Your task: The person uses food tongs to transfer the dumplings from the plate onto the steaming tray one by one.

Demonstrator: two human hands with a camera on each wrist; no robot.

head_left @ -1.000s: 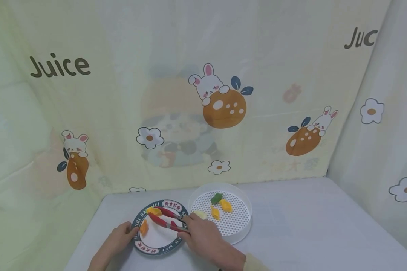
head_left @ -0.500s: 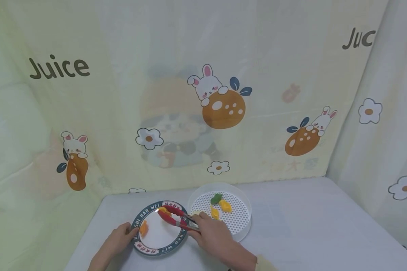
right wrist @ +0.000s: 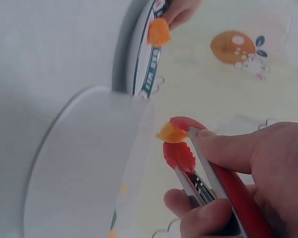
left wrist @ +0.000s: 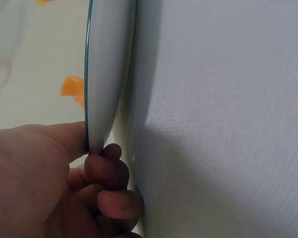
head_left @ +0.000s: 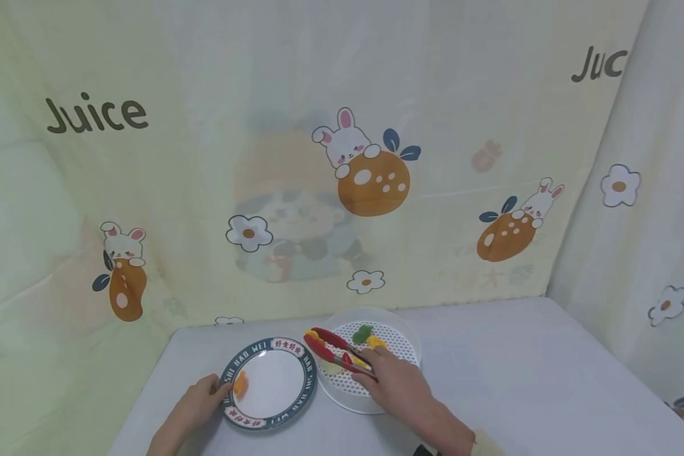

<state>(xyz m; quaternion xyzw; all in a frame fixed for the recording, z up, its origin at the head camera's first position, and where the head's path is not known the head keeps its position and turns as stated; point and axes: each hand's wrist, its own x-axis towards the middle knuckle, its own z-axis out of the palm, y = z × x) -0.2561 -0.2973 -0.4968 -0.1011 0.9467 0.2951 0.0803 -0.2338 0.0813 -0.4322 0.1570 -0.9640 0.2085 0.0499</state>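
My left hand [head_left: 198,403] pinches the left rim of a white plate [head_left: 276,383] with a dark green lettered border. In the left wrist view the thumb is on top and curled fingers are beneath. One orange dumpling-shaped piece [head_left: 240,384] lies on the plate near that thumb. My right hand [head_left: 403,387] grips red-tipped metal tongs [right wrist: 237,198]. Between the tongs' tips is a yellow dumpling-shaped piece [right wrist: 172,133], held above the left edge of a white perforated steamer basket [head_left: 350,405]. In the basket lie a green piece [head_left: 362,334] and a yellow piece [head_left: 377,342]; tongs and hand partly cover the contents.
Plate and basket stand side by side on a pale table [head_left: 490,373]. A curtain [head_left: 444,82] with printed rabbits and fruit hangs along the table's back edge; another stretch of it hangs on the right.
My right hand has moved right with the tongs, carrying the yellow piece from the plate to over the steamer basket. The left hand stays on the plate's rim.
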